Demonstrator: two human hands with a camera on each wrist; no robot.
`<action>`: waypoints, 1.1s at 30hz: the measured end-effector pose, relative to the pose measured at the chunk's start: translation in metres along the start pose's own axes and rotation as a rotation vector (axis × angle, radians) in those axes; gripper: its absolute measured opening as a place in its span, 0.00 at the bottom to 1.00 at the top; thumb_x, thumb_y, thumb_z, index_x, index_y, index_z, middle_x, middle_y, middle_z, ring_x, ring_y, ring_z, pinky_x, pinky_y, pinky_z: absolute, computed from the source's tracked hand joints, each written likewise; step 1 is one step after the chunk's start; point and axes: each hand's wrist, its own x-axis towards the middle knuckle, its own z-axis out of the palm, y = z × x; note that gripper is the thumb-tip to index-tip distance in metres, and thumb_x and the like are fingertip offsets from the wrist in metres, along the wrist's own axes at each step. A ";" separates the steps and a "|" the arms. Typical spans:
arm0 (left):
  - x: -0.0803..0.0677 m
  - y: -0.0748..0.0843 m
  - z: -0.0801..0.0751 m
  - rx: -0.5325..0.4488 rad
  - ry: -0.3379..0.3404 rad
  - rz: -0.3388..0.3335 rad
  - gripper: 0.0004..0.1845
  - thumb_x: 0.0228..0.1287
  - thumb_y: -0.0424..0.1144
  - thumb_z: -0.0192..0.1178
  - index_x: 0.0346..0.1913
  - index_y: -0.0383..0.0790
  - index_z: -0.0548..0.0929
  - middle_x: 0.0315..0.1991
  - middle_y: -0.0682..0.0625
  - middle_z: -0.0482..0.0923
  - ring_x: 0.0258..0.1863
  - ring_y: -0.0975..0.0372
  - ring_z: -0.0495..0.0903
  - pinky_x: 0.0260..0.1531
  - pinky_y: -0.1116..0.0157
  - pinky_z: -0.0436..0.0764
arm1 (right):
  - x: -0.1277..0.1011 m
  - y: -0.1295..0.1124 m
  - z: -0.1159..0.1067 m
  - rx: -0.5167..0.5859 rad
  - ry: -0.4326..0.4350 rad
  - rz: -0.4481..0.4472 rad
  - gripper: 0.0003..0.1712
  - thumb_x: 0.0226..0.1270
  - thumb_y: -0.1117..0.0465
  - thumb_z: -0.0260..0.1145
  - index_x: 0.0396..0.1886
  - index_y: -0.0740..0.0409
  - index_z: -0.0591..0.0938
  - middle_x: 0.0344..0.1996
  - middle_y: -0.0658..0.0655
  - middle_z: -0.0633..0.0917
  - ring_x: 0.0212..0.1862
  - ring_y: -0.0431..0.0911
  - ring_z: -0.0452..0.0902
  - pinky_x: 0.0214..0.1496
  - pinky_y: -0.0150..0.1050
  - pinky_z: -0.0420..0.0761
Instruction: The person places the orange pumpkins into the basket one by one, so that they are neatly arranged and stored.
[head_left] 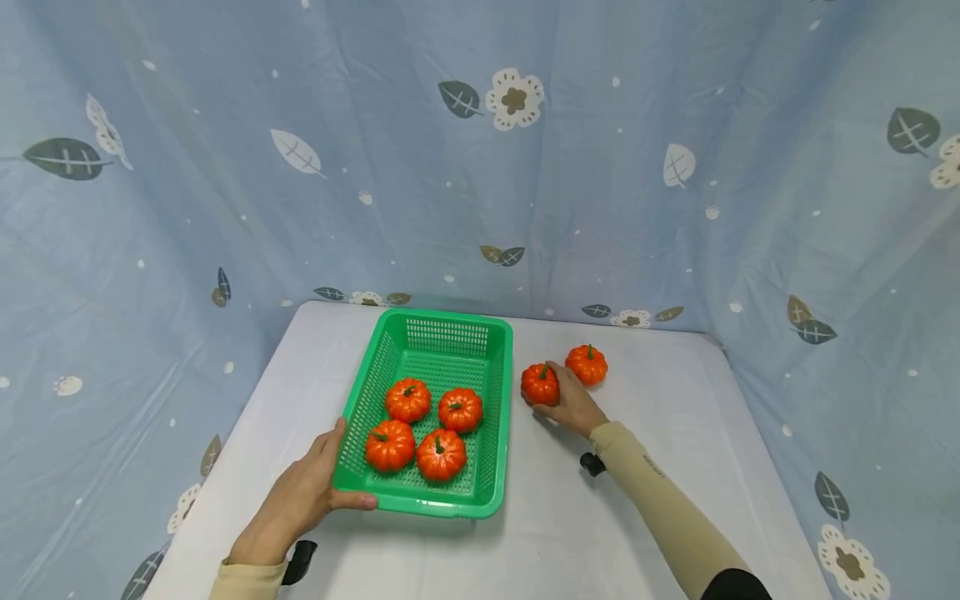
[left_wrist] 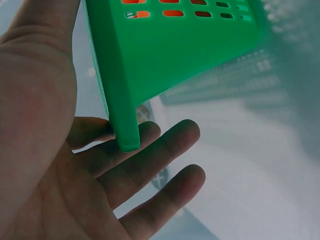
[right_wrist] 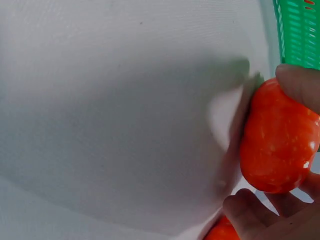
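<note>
My right hand (head_left: 572, 406) grips a small orange pumpkin (head_left: 540, 384) with a green stem, just right of the green basket (head_left: 495, 492). In the right wrist view the thumb lies at one end of this pumpkin (right_wrist: 279, 142) and the fingers at the other. A second pumpkin (head_left: 587, 365) sits on the table just beyond that hand. Spread around the basket's near left corner, my left hand (head_left: 300, 492) has its thumb along the front rim and fingers at the left side. In the left wrist view its fingers (left_wrist: 160, 155) extend loosely past the basket's rim (left_wrist: 125, 120).
Several more orange pumpkins (head_left: 441, 456) lie inside the basket, mostly in its near half. The white-covered table (head_left: 675, 400) extends to the right and in front of the basket. A blue patterned curtain (head_left: 585, 167) hangs behind and along both sides.
</note>
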 end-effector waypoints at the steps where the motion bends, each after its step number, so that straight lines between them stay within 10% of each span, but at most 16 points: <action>1: 0.000 0.000 0.000 0.000 -0.001 -0.002 0.75 0.40 0.73 0.71 0.80 0.30 0.45 0.73 0.28 0.59 0.58 0.34 0.75 0.55 0.40 0.76 | 0.000 -0.001 0.000 -0.003 -0.002 0.004 0.54 0.59 0.53 0.79 0.78 0.60 0.58 0.72 0.69 0.65 0.71 0.64 0.64 0.70 0.64 0.65; 33: -0.001 -0.002 0.001 -0.007 0.012 0.010 0.75 0.40 0.72 0.72 0.81 0.30 0.44 0.73 0.28 0.59 0.59 0.35 0.75 0.55 0.40 0.76 | -0.009 -0.018 -0.003 0.012 0.008 -0.017 0.50 0.58 0.53 0.80 0.76 0.57 0.64 0.70 0.65 0.68 0.70 0.62 0.66 0.69 0.64 0.67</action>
